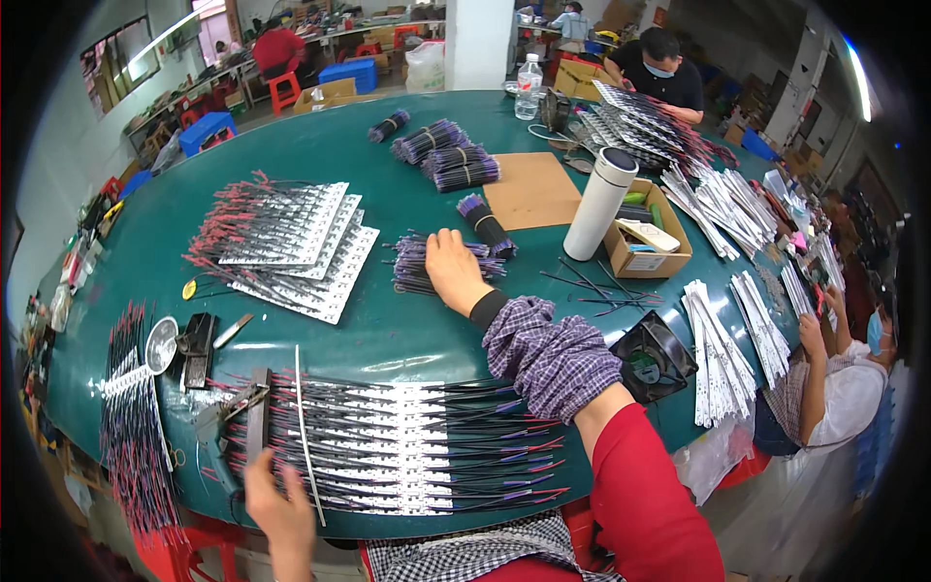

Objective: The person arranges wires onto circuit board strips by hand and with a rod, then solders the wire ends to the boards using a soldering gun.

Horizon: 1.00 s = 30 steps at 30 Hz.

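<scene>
My right hand reaches across the table onto a loose pile of black wires with purple ends. Its fingers curl down into the pile; the fingertips are partly hidden. Low at the left, my left hand has its thumb and forefinger apart, with nothing seen between them. Just beyond it stands a grey-blue hand tool beside an upright metal bar. White circuit strips lie side by side in front of me, with black wires fanning out both ways. A thin white rod crosses the left-hand wires.
Wired white panels are stacked at far left; tied wire bundles lie at the back. A white flask, cardboard box and black fan stand right. Two co-workers sit around the table.
</scene>
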### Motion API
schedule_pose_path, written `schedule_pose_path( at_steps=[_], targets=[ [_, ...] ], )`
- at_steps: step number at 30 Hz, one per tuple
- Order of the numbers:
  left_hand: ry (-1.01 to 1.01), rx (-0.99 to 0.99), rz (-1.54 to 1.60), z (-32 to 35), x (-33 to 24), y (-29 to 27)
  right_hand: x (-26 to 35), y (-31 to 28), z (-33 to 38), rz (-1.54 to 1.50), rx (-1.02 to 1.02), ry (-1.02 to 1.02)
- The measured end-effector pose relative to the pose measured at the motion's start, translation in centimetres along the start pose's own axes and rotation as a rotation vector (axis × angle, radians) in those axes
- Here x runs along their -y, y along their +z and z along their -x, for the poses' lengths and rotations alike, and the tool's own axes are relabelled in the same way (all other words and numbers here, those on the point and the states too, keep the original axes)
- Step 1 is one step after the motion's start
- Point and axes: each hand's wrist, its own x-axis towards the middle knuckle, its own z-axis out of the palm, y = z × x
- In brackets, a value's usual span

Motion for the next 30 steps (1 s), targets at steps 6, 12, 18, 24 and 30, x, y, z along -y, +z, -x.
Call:
schedule_pose_path(
  at_steps=[6,12,18,24,30],
  targets=[
    [0.155,0.077,-0.122,3.2,-0.8,3.0,1.5,0.2,-1.0,0.006,0.029,0.016],
    [0.121,-0.01,-0.015,2.3,1.4,3.4,1.3,-1.0,-0.9,0.045,0.005,0.035],
    [-0.277,-0.055,0.449,5.9,2.0,0.3,1.3,-3.6,-1.4,0.017,-0.087,0.074],
    [-0.461,0.012,0.74,15.8,-0.7,-4.4,1.9,-5.7,-1.4,-0.345,0.135,0.293],
    [-0.471,0.197,0.556,23.8,0.7,-4.6,2.5,-6.9,-0.9,-0.628,-0.255,0.397]
  ],
)
